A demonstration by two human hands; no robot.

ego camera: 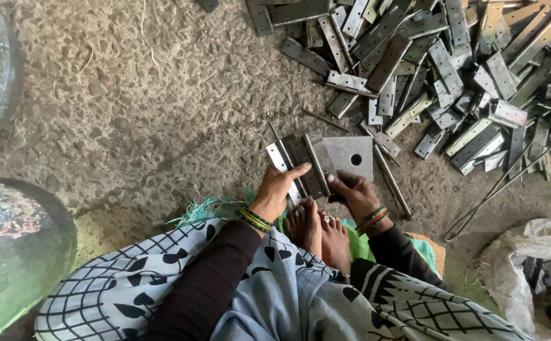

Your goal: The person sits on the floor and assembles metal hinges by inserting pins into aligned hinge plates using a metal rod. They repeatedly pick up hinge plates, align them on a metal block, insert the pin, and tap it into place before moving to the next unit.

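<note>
Holding a hinge on the dirt floor just ahead of the bare feet, the person looks to be assembling it: 2 grey leaves lie side by side with a thin pin along the knuckle between them. The left hand grasps the near-left edge of the leaves, thumb stretched across the top. The right hand grips the right side, fingers curled at the pin's lower end. A square steel plate with 1 round hole sits under or just behind the hinge, touching it; which, I cannot tell.

By my reading the pin is partly seated, so the next move calls for keeping the knuckles lined up while it is pressed or tapped home. Loose rods lie just right of the plate, and a big heap of hinge leaves spreads beyond. A white sack sits at lower right.
</note>
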